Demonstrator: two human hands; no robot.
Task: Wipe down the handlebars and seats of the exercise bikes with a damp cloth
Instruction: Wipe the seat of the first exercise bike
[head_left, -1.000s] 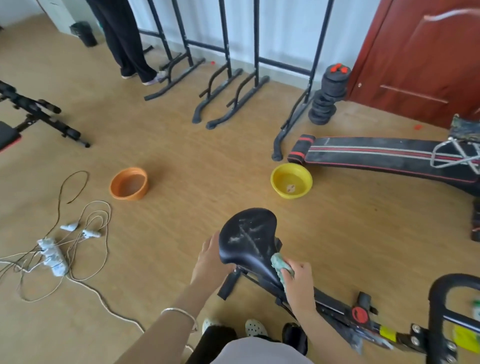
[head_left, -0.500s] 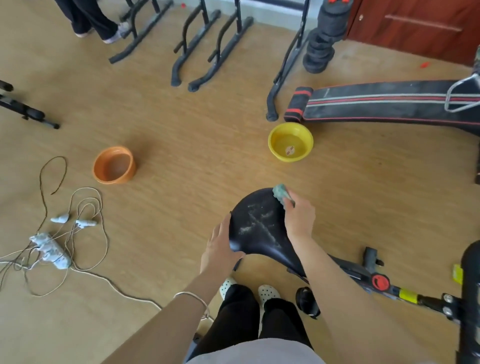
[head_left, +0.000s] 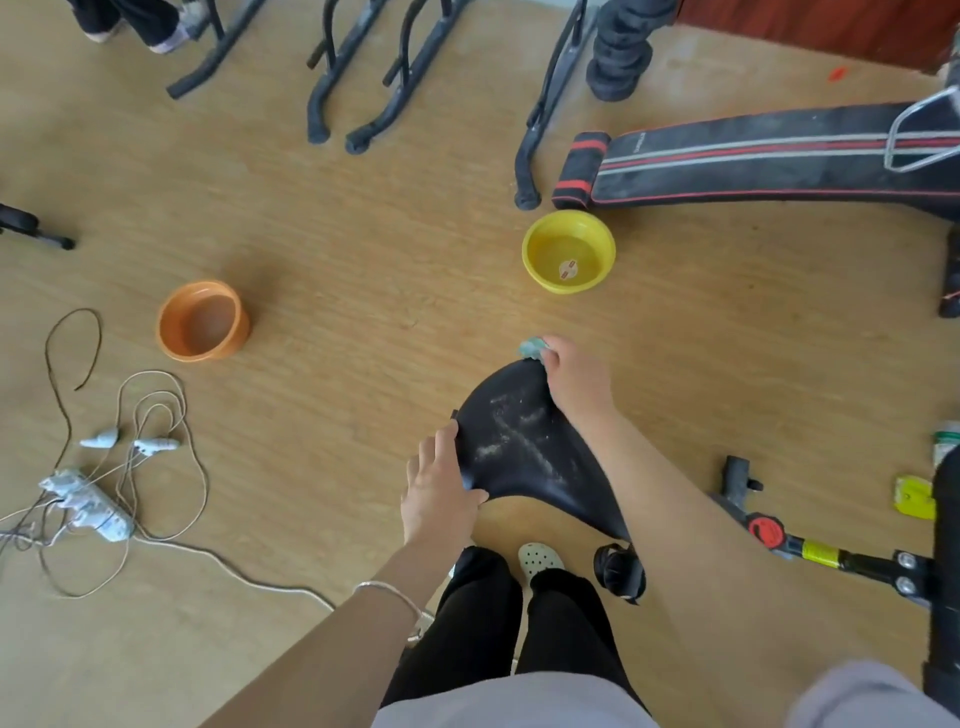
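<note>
cables and power strip (head_left: 85, 506): a white strip in a tangle of pale cords lies on the wooden floor (head_left: 337, 234) at far left. two white plugs (head_left: 132, 441) lie just beyond it.
orange bowl (head_left: 200, 322): stands upright on the floor, left of centre, well apart from the bike.
left hand (head_left: 439, 493): fingers straight and close together, laid along the left edge of the seat. the thumb lies across the seat's near rim. a thin bracelet (head_left: 387, 592) circles the wrist.
seat (head_left: 519, 452): black saddle of the exercise bike, at centre of view, above the person's pale shoe (head_left: 540, 557). pale dusty streaks cross its top. its narrow end runs down and right beneath the right forearm.
cloth (head_left: 532, 347): small pale green wad at the seat's far edge, touching it and mostly hidden inside the right hand.
right hand (head_left: 576, 384): fingers curled round the cloth, knuckles up, holding it against the far rim of the seat.
yellow bowl (head_left: 569, 252): upright on the floor beyond the seat, near the bench's padded end. a round sticker shows on its inside bottom.
bench (head_left: 753, 156): black pad with red and white stripes, lying across the upper right.
bike frame (head_left: 862, 562): black bar with a red knob (head_left: 764, 530) and a yellow band (head_left: 820, 551), running from under the seat toward the right edge.
</note>
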